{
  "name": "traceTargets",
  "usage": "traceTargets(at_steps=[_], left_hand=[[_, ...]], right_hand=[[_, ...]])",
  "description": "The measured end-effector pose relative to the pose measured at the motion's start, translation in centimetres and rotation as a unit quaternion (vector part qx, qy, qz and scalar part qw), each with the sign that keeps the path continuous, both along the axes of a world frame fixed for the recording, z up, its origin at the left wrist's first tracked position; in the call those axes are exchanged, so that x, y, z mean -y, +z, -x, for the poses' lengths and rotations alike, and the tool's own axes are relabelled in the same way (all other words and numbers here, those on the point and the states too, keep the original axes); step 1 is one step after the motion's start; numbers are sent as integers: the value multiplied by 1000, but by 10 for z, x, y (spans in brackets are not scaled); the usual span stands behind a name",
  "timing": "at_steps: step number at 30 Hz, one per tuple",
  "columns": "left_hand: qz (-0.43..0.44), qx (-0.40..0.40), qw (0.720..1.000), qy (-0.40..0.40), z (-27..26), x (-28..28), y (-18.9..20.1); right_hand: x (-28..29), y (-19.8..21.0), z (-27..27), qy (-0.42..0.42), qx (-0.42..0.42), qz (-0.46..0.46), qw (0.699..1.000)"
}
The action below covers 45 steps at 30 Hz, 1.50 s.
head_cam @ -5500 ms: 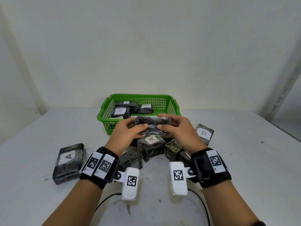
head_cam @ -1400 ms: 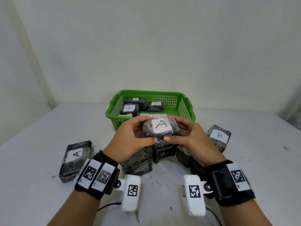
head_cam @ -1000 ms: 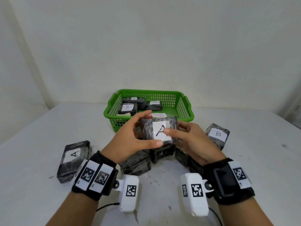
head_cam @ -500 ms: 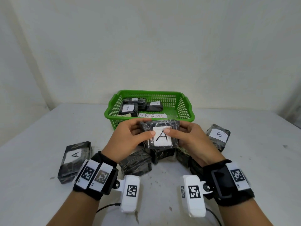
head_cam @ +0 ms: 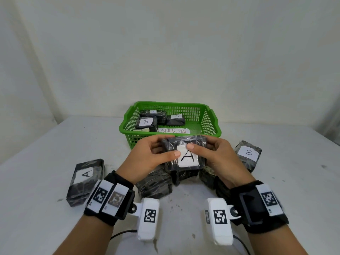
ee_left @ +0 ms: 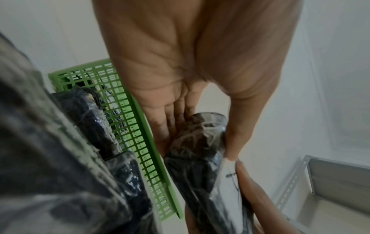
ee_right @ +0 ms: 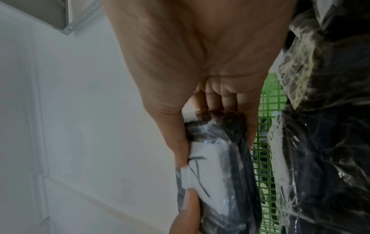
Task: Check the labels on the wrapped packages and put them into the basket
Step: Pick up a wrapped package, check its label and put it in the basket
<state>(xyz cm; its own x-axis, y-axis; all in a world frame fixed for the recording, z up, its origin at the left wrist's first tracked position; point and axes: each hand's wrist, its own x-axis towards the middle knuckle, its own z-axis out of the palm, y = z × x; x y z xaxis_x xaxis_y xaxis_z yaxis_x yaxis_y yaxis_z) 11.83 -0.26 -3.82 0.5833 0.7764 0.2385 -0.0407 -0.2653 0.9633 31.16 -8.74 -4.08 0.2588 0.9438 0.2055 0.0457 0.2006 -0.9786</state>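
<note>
A dark plastic-wrapped package [head_cam: 185, 156] with a white label marked A is held up in front of me, its label tilted toward me. My left hand [head_cam: 152, 155] grips its left side, thumb on the label's edge. My right hand [head_cam: 211, 155] grips its right side, thumb on the top of the label. In the wrist views the held package [ee_left: 202, 166] [ee_right: 218, 166] sits between thumb and fingers of each hand. Behind it stands the green basket [head_cam: 209, 118], holding three wrapped packages [head_cam: 146, 122] and a paper strip reading ABNORMAL [head_cam: 173, 131].
Several more wrapped packages lie on the white table below my hands [head_cam: 154, 184]. One marked A [head_cam: 83, 179] lies at the left and one marked B [head_cam: 248, 154] at the right. A white wall is close behind the basket.
Earlier the package showed its unlabelled dark side; both hands turned it over so the A label shows, then tilted that label toward me. It stays at the same spot before the basket.
</note>
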Motion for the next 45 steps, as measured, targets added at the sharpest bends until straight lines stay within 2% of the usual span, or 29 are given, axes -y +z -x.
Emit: traceTargets(at_steps=[3,8,12,14,17,21,24,26,28,34,39,45], left_hand=[[-6,14,1000,23,0,-1,0],[7,30,1000,0,2,-4,1],[8,21,1000,11,2,-8,-3],[2,17,1000,15,4,-10,-3],[-22,-7,1000,20,7,-11,-2],[-27,-6,999,23,5,-9,0],[-31,-1,999,35,4,-11,-3],[-35,-12,999,28,3,-10,-4],[-41,-14,999,8,1,-8,-4],[43,-8,997,-67,0,-3,-2],[40,8,999,-22,-2,-2,-1],[40,8,998,-38,-1,2,1]], right_hand=[[1,2,0,3,8,1,1000],[0,0,-4,-2,26,-6,1000],[1,0,-3,-1,25,-19,999],[-2,-1,-5,5,-4,-35,999],[-1,1,-9,36,-117,-66,990],[0,4,-10,56,-147,-77,984],[0,5,-4,61,-133,-6,989],[2,4,-2,93,-128,58,986],[3,4,-1,121,-130,84,981],[-3,-2,0,101,-81,43,991],[0,1,1,126,-105,42,986],[-1,2,1,79,-104,24,991]])
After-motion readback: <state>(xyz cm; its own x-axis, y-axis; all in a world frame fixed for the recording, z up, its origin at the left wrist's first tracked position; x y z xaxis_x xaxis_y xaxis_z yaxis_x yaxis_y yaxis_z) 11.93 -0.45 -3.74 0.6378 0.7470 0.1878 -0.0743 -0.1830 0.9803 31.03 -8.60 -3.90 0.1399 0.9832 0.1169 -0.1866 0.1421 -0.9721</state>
